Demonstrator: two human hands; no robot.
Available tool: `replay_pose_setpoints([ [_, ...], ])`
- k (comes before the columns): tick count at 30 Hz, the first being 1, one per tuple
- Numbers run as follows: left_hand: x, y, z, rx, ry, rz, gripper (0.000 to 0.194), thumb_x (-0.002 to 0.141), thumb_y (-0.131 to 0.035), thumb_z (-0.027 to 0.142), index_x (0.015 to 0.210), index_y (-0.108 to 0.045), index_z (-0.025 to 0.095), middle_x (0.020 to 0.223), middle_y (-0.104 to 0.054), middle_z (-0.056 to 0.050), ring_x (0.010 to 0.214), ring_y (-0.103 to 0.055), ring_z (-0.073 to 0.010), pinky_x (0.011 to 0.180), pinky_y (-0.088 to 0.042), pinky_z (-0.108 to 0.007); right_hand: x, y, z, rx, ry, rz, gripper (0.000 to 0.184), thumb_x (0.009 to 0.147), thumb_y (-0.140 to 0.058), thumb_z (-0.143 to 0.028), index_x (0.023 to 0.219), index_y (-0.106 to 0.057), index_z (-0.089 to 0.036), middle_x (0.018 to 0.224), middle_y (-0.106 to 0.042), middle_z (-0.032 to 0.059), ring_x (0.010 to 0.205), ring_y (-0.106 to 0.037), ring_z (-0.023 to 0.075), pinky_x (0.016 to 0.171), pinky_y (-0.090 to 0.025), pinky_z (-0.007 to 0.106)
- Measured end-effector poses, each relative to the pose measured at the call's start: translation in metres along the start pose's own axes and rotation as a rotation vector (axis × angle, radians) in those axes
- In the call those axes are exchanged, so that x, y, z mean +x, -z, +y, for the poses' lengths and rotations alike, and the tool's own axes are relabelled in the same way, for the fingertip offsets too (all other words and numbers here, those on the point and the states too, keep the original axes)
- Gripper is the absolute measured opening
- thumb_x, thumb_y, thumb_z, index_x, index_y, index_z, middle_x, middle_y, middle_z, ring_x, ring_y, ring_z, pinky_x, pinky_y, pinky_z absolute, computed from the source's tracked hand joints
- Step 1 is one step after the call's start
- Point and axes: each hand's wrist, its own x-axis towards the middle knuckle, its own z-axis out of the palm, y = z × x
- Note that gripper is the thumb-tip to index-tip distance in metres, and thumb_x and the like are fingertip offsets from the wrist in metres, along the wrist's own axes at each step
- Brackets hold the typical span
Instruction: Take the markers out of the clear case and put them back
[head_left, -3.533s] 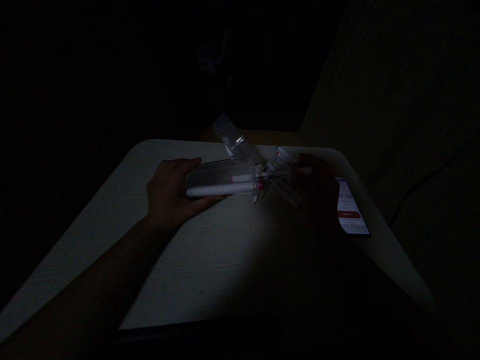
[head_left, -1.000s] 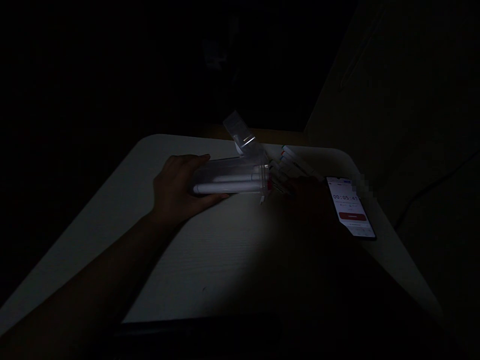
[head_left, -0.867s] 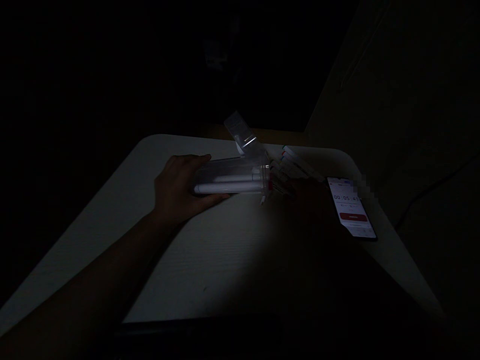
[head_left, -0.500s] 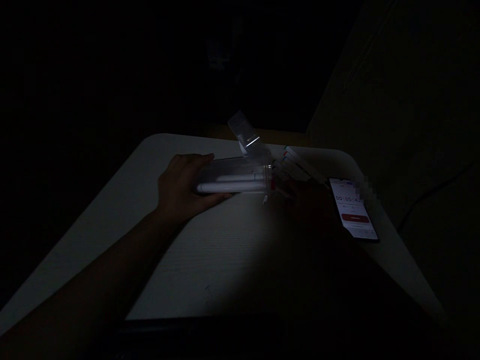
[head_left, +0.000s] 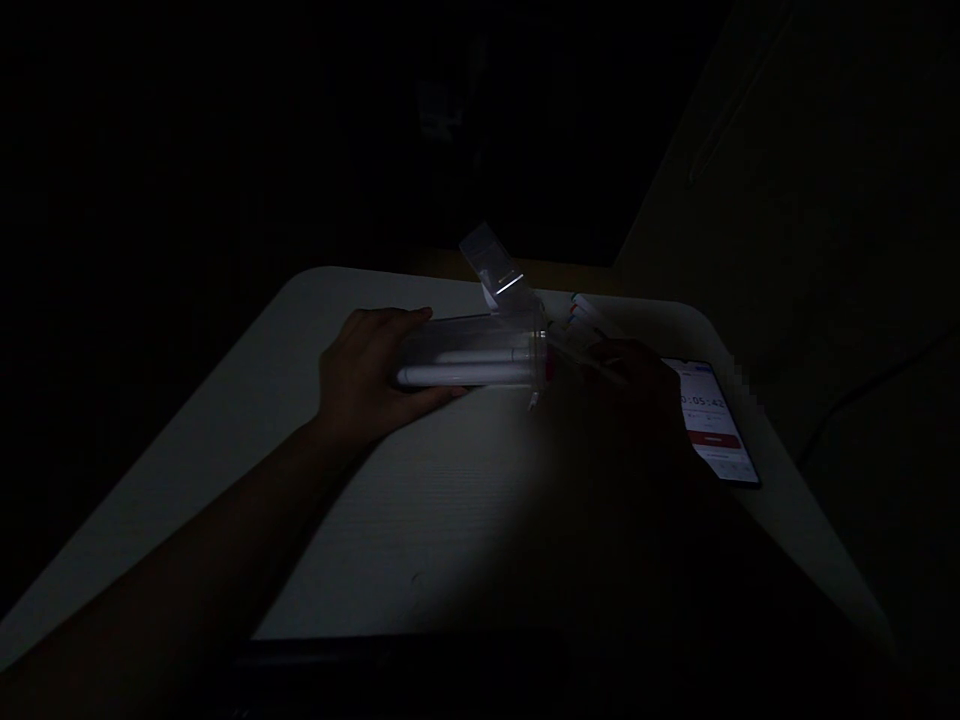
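Note:
The scene is very dark. My left hand (head_left: pixel 367 380) is wrapped round the closed end of a clear plastic case (head_left: pixel 472 350) that lies on its side on the white table (head_left: pixel 420 500). White markers lie inside it. Its flap lid (head_left: pixel 491 265) stands open at the back. My right hand (head_left: pixel 637 395) is in deep shadow at the case's mouth, closed on a white marker (head_left: pixel 592 362) that points toward the opening. Loose markers (head_left: pixel 581 312) lie just behind that hand.
A phone (head_left: pixel 712 425) with a lit timer screen lies at the table's right edge, partly behind my right hand. A dark cable (head_left: pixel 862 395) runs over the floor at the right. A wall rises behind the table's right corner.
My right hand has lifted a marker from the loose ones and brought it up to the case's mouth, now covering part of the phone. My left hand stays on the case.

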Motion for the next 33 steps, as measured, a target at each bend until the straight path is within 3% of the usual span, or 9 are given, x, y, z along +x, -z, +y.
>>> replay_pose_setpoints([
  [8, 0.0, -0.001, 0.0, -0.004, 0.004, 0.014, 0.072, 0.061, -0.068, 0.057, 0.12, -0.045, 0.023, 0.108, -0.059, -0.007, 0.1, -0.055, -0.0259, 0.083, -0.047, -0.04, -0.003, 0.003, 0.001, 0.196, -0.04, 0.207, 0.017, 0.074, -0.059, -0.027, 0.089, -0.062, -0.02, 0.091, -0.063, 0.0029, 0.083, -0.06, 0.0158, 0.069, -0.049, 0.03],
  [15, 0.001, 0.001, 0.001, 0.011, 0.013, -0.017, 0.071, 0.062, -0.067, 0.056, 0.122, -0.043, 0.027, 0.11, -0.058, -0.006, 0.101, -0.055, -0.0259, 0.084, -0.047, -0.041, 0.001, 0.0, -0.003, 0.605, -0.093, 0.499, 0.025, 0.075, -0.059, -0.025, 0.098, -0.05, -0.02, 0.094, -0.059, 0.0032, 0.08, -0.061, 0.0142, 0.066, -0.054, 0.031],
  [18, 0.0, 0.0, 0.002, -0.005, 0.022, 0.0, 0.071, 0.062, -0.068, 0.055, 0.122, -0.043, 0.027, 0.11, -0.058, -0.007, 0.102, -0.054, -0.0259, 0.085, -0.047, -0.041, 0.003, 0.004, -0.006, 0.656, -0.072, 0.64, 0.031, 0.079, -0.055, -0.025, 0.107, -0.042, -0.021, 0.094, -0.059, 0.0039, 0.073, -0.061, 0.0119, 0.06, -0.053, 0.027],
  [22, -0.001, -0.001, 0.002, 0.017, 0.073, 0.005, 0.07, 0.062, -0.067, 0.057, 0.121, -0.044, 0.027, 0.11, -0.058, -0.007, 0.103, -0.054, -0.0267, 0.086, -0.046, -0.042, 0.005, 0.011, -0.004, 0.647, -0.064, 0.785, 0.035, 0.081, -0.05, -0.028, 0.113, -0.038, -0.019, 0.095, -0.057, 0.0062, 0.077, -0.061, 0.0131, 0.053, -0.052, 0.024],
  [25, -0.002, -0.002, 0.002, 0.016, 0.1, 0.003, 0.073, 0.061, -0.065, 0.061, 0.12, -0.046, 0.023, 0.11, -0.057, -0.008, 0.103, -0.053, -0.0284, 0.085, -0.046, -0.044, 0.006, 0.011, -0.002, 0.712, -0.067, 0.768, 0.039, 0.08, -0.049, -0.032, 0.114, -0.036, -0.017, 0.087, -0.059, 0.0048, 0.069, -0.061, 0.0127, 0.051, -0.051, 0.025],
  [29, -0.001, -0.001, 0.002, 0.015, 0.099, -0.009, 0.072, 0.063, -0.063, 0.061, 0.121, -0.044, 0.024, 0.111, -0.057, -0.006, 0.103, -0.054, -0.0278, 0.087, -0.045, -0.043, 0.005, 0.004, -0.005, 0.8, -0.023, 0.711, 0.034, 0.08, -0.053, -0.027, 0.111, -0.04, -0.02, 0.084, -0.059, 0.0001, 0.073, -0.062, 0.0108, 0.056, -0.054, 0.024],
  [33, -0.002, -0.001, 0.002, 0.009, 0.079, 0.007, 0.07, 0.063, -0.063, 0.06, 0.121, -0.045, 0.023, 0.111, -0.057, -0.007, 0.103, -0.053, -0.0273, 0.086, -0.046, -0.043, 0.002, -0.004, -0.006, 0.831, 0.023, 0.575, 0.035, 0.08, -0.055, -0.025, 0.111, -0.042, -0.02, 0.088, -0.06, 0.002, 0.076, -0.062, 0.0122, 0.053, -0.053, 0.023],
])
